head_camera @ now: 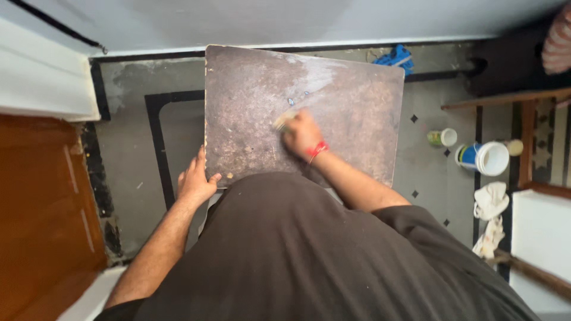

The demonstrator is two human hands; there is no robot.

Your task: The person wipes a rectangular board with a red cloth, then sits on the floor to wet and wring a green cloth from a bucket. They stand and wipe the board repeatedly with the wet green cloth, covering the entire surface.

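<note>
Dark brown, scuffed and speckled, the square board (262,113) stands in the middle of my view, its far right part streaked with pale dust. I record the left hand (195,181) at the board's near left corner, fingers wrapped round the edge and thumb pressed on the face, gripping it firmly. The right hand (302,134), with a red band (318,150) at the wrist, lies on the board's face just right of centre, fingers curled over a small pale piece (284,120); the piece is blurred and I cannot tell what it is beyond a yellowish tip showing at the knuckles. The person's dark shirt (297,249) covers the near edge of the board. On the grey tiled floor (128,148) to the right I note a white and blue bucket (485,158), a small cup (442,137) just left of it, and a white rag (491,205) nearer. A blue object (395,57) lies at the far wall. An orange-brown wooden panel (41,214) fills the left.
</note>
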